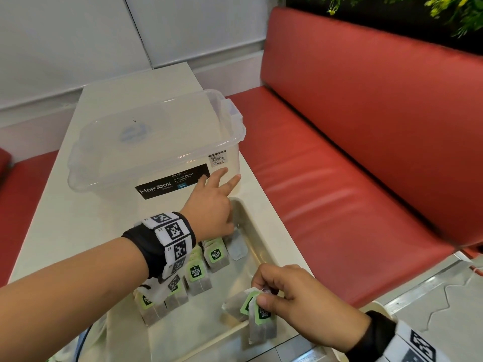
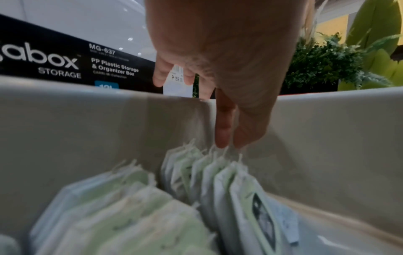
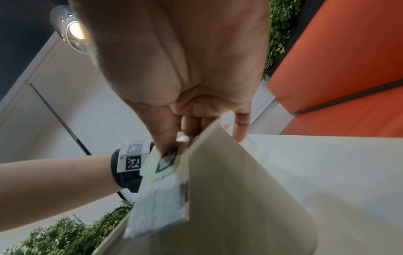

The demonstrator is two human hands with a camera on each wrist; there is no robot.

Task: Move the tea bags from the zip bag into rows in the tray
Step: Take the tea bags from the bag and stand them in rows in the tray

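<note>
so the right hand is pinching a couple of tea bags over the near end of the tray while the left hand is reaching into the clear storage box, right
Not quite. The right hand does pinch tea bags over the near end of the tray, but the left hand is not in the clear storage box. The head view and left wrist view show its fingertips down in the tray's far corner, at the row of tea bags.

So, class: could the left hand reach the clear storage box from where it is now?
Probably yes. The left hand is at the tray's far end, fingertips on a tea bag, and the Megabox storage box stands just beyond with nothing between them.
</note>
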